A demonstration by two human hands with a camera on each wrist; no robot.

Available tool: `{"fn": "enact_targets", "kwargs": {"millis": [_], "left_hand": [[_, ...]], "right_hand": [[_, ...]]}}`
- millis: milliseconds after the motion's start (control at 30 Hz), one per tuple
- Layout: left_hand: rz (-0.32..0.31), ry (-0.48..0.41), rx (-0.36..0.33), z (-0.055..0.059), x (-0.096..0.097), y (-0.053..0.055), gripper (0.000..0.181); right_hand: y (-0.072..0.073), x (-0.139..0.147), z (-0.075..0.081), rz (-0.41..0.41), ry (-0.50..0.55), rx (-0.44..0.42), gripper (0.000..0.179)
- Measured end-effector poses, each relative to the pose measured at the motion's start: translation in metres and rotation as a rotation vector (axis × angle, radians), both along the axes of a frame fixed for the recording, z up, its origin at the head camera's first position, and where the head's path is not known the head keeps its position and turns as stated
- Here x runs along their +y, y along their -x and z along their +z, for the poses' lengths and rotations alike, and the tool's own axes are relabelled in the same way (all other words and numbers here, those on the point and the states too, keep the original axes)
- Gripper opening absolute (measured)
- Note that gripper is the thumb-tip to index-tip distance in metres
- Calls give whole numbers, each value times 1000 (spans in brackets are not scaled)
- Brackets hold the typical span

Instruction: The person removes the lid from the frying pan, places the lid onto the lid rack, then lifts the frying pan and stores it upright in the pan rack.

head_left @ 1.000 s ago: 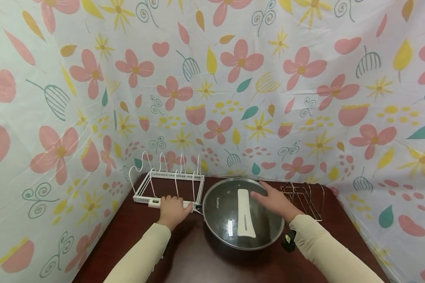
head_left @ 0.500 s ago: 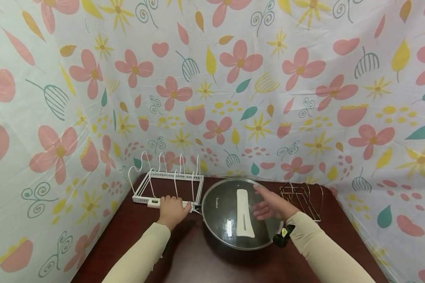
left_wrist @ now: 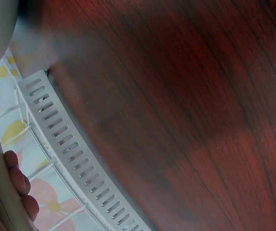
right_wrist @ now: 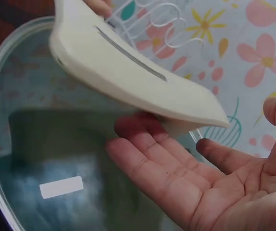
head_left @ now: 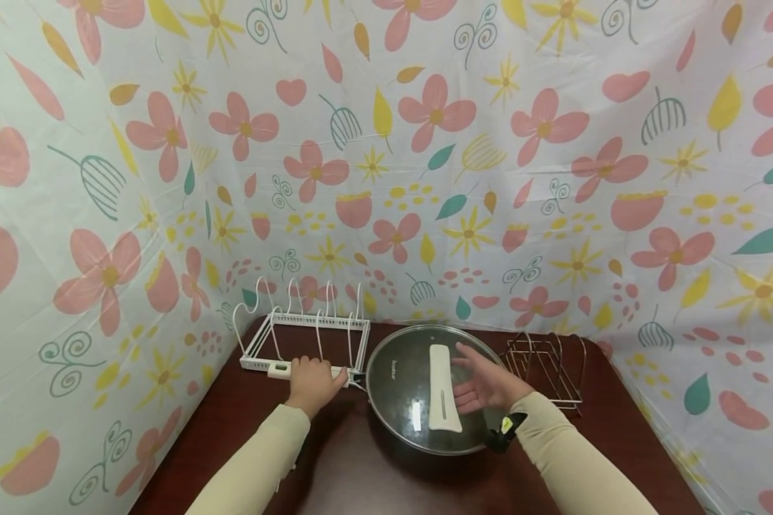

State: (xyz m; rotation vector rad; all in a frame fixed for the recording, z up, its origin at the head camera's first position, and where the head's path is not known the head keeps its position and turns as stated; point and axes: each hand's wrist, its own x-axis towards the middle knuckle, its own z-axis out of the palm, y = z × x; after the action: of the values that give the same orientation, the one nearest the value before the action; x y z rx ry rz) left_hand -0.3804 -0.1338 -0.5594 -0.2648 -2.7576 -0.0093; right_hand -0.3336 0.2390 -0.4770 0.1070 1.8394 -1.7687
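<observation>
Pan (head_left: pixel 396 449) sits near the middle of the table's (head_left: pixel 354 458) back edge, glass lid (head_left: pixel 399 408) on. The left hand (head_left: pixel 312 386) curls round its pale handle (head_left: pixel 279 370), which points toward the left edge, by the white rack (head_left: pixel 322 320) at the back left corner. The right hand (head_left: pixel 489 384) hangs beside the lid's upright grip (head_left: pixel 443 400), fingers outstretched, thumb apart; I can't tell whether they touch. Brown wire rack (head_left: pixel 567 400) stands near the back right corner.
</observation>
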Motion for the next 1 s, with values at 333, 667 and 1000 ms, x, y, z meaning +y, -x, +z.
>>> {"fn": "enact_targets", "kwargs": {"millis": [333,667,1000], "left_hand": [[3,-6,-20,2,2,-3,58],[8,-23,-39,6,2,-5,58],[5,-32,-51,5,4,-5,56]], "right_hand": [[-6,-11,-13,-59,119,-37,91],[-9,-25,-22,-57,468,-139,78],[-13,-33,-23,-110,496,-144,86]]}}
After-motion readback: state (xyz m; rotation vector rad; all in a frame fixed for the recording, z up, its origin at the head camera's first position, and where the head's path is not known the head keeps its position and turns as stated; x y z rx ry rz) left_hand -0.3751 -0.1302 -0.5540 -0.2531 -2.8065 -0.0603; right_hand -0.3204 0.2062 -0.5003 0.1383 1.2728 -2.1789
